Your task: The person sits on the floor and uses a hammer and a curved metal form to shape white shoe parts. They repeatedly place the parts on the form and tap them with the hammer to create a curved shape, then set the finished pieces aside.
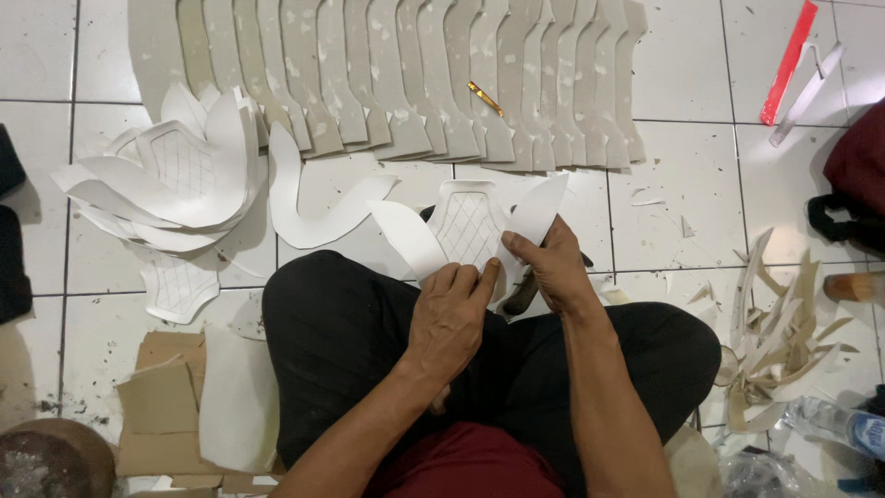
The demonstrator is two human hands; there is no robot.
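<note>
piece in hand: a white cut-out shoe-upper piece [468, 231] with two long wings and a stitched diamond panel in the middle, being held up over the lap, just above the black trousers [350, 332]

left hand: the left hand [449, 318] is closing its fingers on the lower edge of the piece, thumb pressing up against the panel from the near side

right hand: the right hand [553, 267] is pinching the right wing near its root, and it's also curling round something dark that looks like a tool handle, can't really make out what

doing it well, imo: keeping both grips low near the panel so the wings are hanging free and not creasing; holding the edge taut between the two hands so whatever work is happening along it is running clean; not flexing the stitched panel too hard

done stack: a fan of similar white pieces [175, 180] is lying on the tiled floor [682, 175] to the left, well apart from the hands

blanks: a row of greyish overlapping blanks [415, 74] is spreading across the top

scrap: offcut strips [784, 341] are piling up on the right, cardboard [161, 406] lower left
</note>
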